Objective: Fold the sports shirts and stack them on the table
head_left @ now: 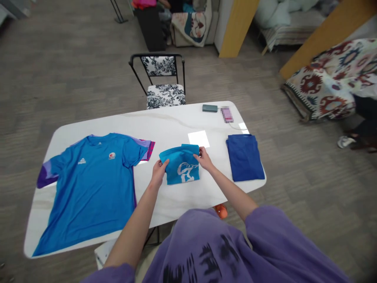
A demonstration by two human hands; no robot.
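Note:
A light-blue folded T-shirt (178, 167) with a white print is held up between my hands over the middle of the table. My left hand (159, 171) pinches its left edge, and my right hand (204, 158) grips its upper right corner. To the left, a blue T-shirt (97, 184) with small white chest logos is spread flat, with purple and pink fabric showing from under its sleeves. On the right end of the table lies a dark-blue folded garment (245, 158).
The white table (165, 125) has rounded corners. Near its far right edge are a dark-green flat case (210, 108), a blurred pink phone-like item (227, 114) and a thin cable. Beyond the table stands a patterned chair (165, 94). A person's shoe (346, 141) shows at the far right.

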